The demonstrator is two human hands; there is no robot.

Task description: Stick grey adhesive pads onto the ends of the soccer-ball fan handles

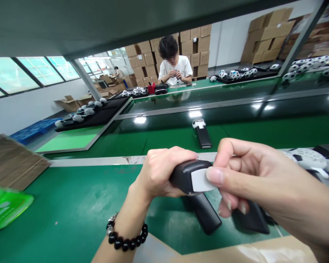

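- head view: left hand [160, 171] has its fingers wrapped tight round a black handle piece [185, 177], held just above the green counter [71, 208], roughly 6 o'clock in frame
- right hand [252, 179] comes in from 4 o'clock, thumb and fingers pinched on a small white sticker [201, 180] sitting on the end of that black piece
- two more black handles [207, 215] lie on the counter right under the hands
- up at 12 o'clock a finished one with a soccer-ball head [200, 131] lies on the conveyor belt [235, 109]
- bead bracelet [126, 237] on the left wrist, and another person [174, 67] works across the line
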